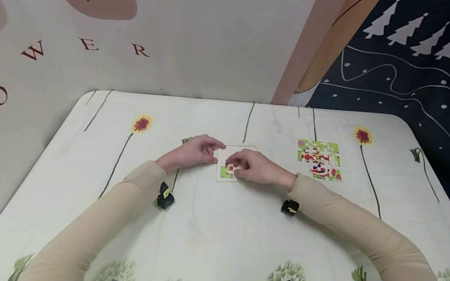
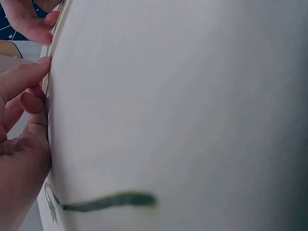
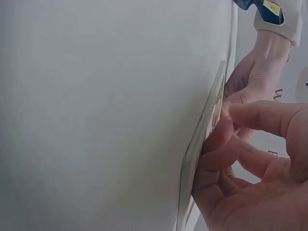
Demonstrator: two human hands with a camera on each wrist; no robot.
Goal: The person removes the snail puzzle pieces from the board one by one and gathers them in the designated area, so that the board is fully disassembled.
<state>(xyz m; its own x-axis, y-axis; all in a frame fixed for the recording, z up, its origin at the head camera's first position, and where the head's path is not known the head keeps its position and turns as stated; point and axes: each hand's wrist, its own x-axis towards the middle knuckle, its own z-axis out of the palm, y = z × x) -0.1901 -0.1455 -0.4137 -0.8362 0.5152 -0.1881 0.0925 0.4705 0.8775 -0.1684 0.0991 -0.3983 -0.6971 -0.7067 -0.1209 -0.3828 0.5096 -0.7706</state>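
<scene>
A pale, shallow puzzle board [image 1: 244,148] lies flat on the table, with green, red and white puzzle pieces [image 1: 226,172] in its near left corner. My left hand [image 1: 196,151] rests at the board's left side, index fingertip on the upper left corner and thumb against the edge. Over the board's middle, my right hand [image 1: 260,167] has curled fingers and seems to pinch a puzzle piece at the lower left. In the right wrist view the fingertips [image 3: 222,132] meet the board's face; they hide much of that piece.
Right of the board lies a group of colourful puzzle pieces [image 1: 320,159], close together on the flower-printed tablecloth [image 1: 218,228]. A dark wrist camera [image 1: 165,196] sits under the left sleeve, another camera [image 1: 290,206] under the right. A printed wall hanging [image 1: 217,38] rises behind the table.
</scene>
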